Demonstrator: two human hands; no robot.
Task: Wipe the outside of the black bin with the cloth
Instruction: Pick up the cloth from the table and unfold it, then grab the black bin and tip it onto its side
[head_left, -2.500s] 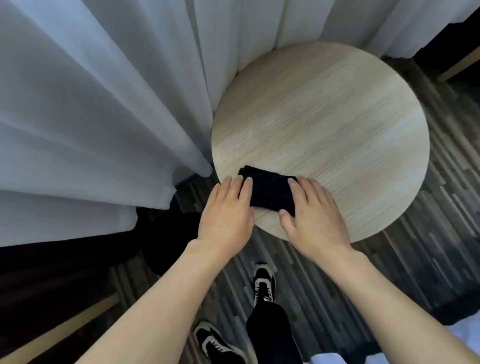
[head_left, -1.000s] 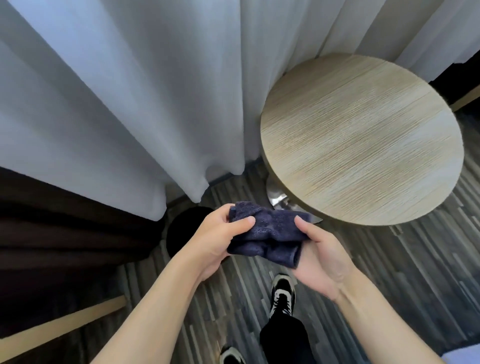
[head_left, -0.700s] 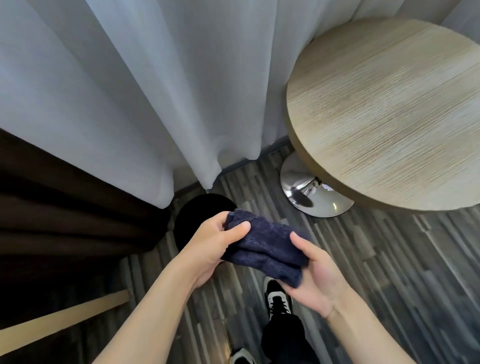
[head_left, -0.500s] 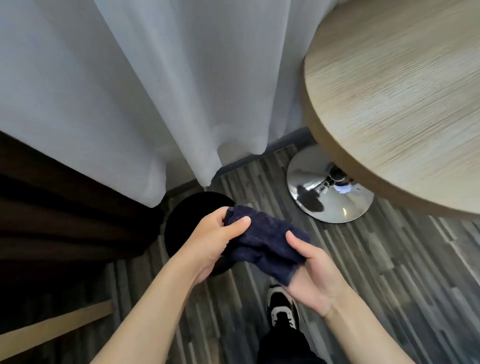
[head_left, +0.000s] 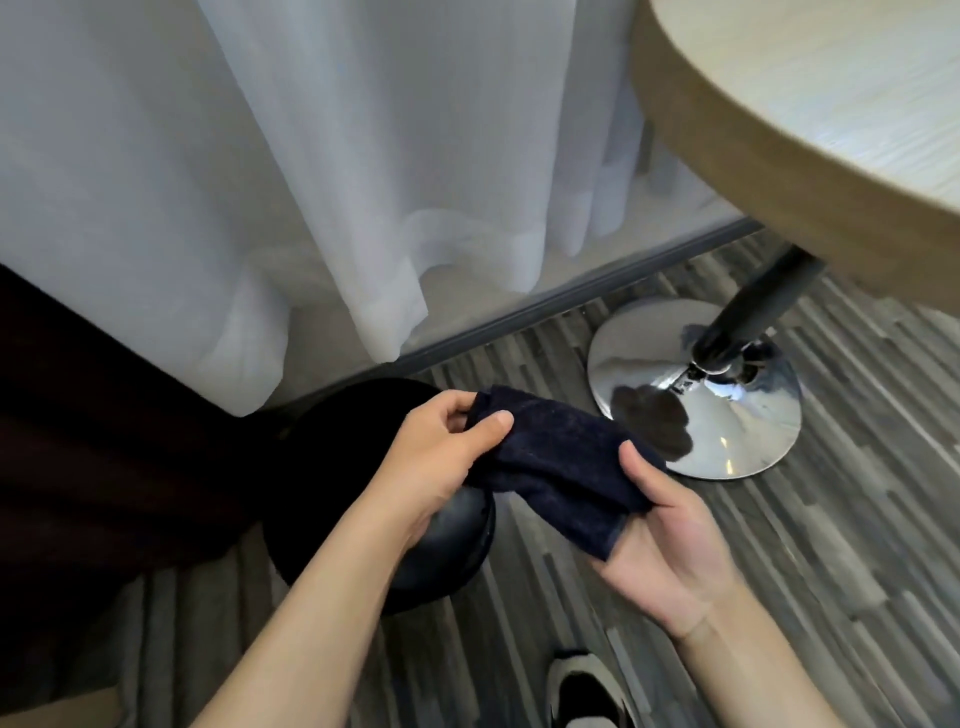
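Observation:
The round black bin stands on the floor at the foot of the curtain, partly hidden by my left forearm. A folded dark navy cloth hangs in the air just above and to the right of the bin. My left hand pinches the cloth's left end between thumb and fingers. My right hand holds the right end, thumb on top and palm underneath. The cloth does not touch the bin.
A white sheer curtain hangs behind the bin, with a dark drape to the left. The round wooden table juts in at upper right on a black post and chrome base. My shoe is at the bottom.
Both hands lifted the cloth off the table and carried it down and left toward the bin. My view has dropped closer to the floor, so the bin and chrome base look larger.

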